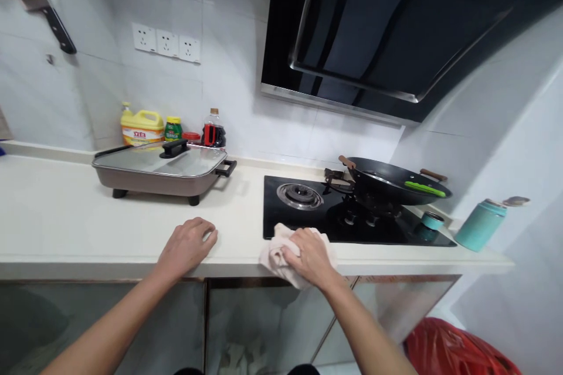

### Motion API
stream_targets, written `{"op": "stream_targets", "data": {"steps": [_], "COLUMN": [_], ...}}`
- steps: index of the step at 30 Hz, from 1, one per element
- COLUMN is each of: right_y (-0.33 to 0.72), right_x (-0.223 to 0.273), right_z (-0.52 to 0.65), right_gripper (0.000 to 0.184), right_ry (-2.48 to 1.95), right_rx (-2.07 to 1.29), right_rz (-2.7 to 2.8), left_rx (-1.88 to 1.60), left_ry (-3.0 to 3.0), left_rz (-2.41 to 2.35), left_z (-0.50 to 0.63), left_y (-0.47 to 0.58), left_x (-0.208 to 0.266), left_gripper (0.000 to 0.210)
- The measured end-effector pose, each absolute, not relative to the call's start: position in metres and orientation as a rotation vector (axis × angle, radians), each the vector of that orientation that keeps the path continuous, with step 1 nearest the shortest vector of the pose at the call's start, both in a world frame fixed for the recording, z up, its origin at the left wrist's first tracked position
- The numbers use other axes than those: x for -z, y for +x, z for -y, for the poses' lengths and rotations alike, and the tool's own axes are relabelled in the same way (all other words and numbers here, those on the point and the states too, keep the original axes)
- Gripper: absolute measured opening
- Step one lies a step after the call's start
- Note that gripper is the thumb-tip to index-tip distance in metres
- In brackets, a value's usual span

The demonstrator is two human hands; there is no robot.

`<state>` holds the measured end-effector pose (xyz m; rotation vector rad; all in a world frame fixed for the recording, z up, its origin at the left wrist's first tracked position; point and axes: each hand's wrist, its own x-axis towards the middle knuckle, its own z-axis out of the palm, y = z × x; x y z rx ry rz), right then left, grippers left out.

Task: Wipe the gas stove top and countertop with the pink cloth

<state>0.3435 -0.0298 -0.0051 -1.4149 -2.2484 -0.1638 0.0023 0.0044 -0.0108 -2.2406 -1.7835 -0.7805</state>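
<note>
We have the right hand (310,253) closed over a crumpled pale-pink cloth (280,251), thumb pressed on its near side. Cloth lies at the front-left corner of the black glass hob (325,224), part hanging past the front edge of the cream countertop (240,228). We'd guess the palm is on top to press it down. Left hand (189,245) rests by the countertop's front edge, half-curled, thumb apart, nothing seen in it; probably a brace. Brown rectangular electric pan with glass lid (149,183) stands left of the hob, likely parked clear of both hands.

Hard to tell: both palms and the cloth's underside are hidden; the black round wok (387,192) covers most of its burner; we can't identify the bright-green strip (424,188) at its rim. Black-handled knife (57,29), top left, is cut off.
</note>
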Motion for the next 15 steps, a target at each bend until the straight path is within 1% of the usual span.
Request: {"op": "stream_targets", "data": {"steps": [3,6,9,12,15], "right_y": [0.389,0.443,0.505,0.563,0.597], "right_x": [0.013,0.019,0.018,0.011,0.007], "right_z": [0.027,0.025,0.023,0.015,-0.001], "right_gripper": [0.037,0.048,0.053,0.059,0.061], "right_ry": [-1.533,-1.585,-1.652,-1.774,-1.929], "right_rx": [0.208,0.174,0.154,0.213,0.191], "right_rz": [2.099,1.923,1.619,1.35,1.384], "left_rx": [0.762,0.788,0.826,0.823,0.82], "left_ry": [-2.254,-2.252,-2.245,-2.246,-2.241], "left_rz": [1.794,1.795,1.794,1.801,1.812], "left_z": [-0.005,-0.005,-0.006,-0.006,-0.007], "left_y": [0.002,0.003,0.003,0.003,0.003], "left_x": [0.01,0.01,0.011,0.011,0.011], "left_gripper": [0.041,0.041,0.039,0.04,0.039]}}
